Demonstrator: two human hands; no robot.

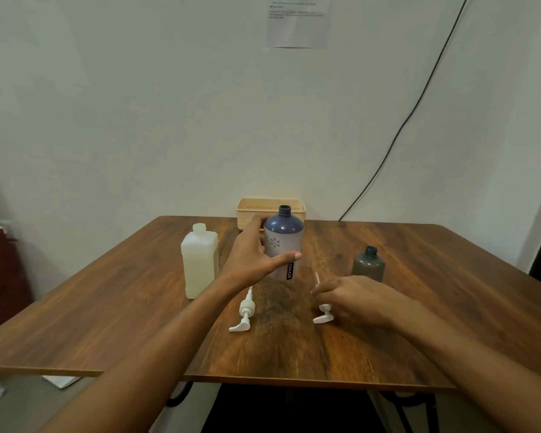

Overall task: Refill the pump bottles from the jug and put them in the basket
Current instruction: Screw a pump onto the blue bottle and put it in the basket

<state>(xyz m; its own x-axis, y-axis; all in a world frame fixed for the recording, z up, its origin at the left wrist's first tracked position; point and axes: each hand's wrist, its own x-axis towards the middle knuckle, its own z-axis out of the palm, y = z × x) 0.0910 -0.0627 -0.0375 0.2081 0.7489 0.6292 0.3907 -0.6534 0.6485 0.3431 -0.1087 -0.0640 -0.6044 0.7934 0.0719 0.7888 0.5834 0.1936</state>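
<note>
left hand wrapped around the blue-grey bottle, thumb across the front label, fingers behind the rounded shoulder; upright, neck uncapped, threaded, with base at or just above the wood, cannot tell which. smooth matte plastic, darker dome on top, paler cylinder below, small flower print and a vertical black strip with white lettering.

just left of that grip: the jug, squarish, translucent milky plastic, short open neck, standing on the table. behind the grip, against the wall: the basket, pale cream plastic, rectangular, perforated rim.

below the held bottle, lying flat: a white pump head, ribbed collar, curved spout, thin dip tube pointing toward the bottle.

right hand low over the tabletop, fingers curled on a second white pump, its tube sticking up past the fingertips; resting on it or clasping it, cannot tell. beyond this hand: a smaller smoky-grey bottle, translucent, rounded shoulder, open neck, upright.

dark wood-grain tabletop, smooth, faintly glossy.
</note>
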